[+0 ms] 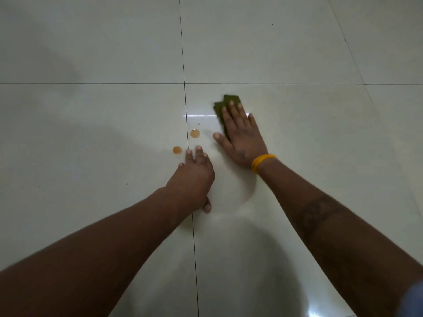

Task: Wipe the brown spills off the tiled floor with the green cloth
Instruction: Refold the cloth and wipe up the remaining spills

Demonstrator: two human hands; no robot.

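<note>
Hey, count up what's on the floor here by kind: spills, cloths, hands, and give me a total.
Brown spills: 2, one right of the tile joint, one left of it
Green cloth: 1
Hands: 2, left hand, right hand
Total: 5

We look straight down on a tiled floor (pixel 91 133) of large, pale, glossy squares with a faint greenish-grey cast. Thin dark grout lines (pixel 184 65) cut it into a grid: one runs away from us near the middle, another crosses it from side to side in the upper part, and a third slants off at the far right. We see a bright streak of reflected light (pixel 199 115) just right of the middle line, and another glare patch (pixel 325 313) at the bottom right edge. Soft grey shadows (pixel 57 72) spread over the left tiles, and a rounded one (pixel 233 271) lies near the bottom. A few tiny dark specks (pixel 272 24) dot the surface.
</note>
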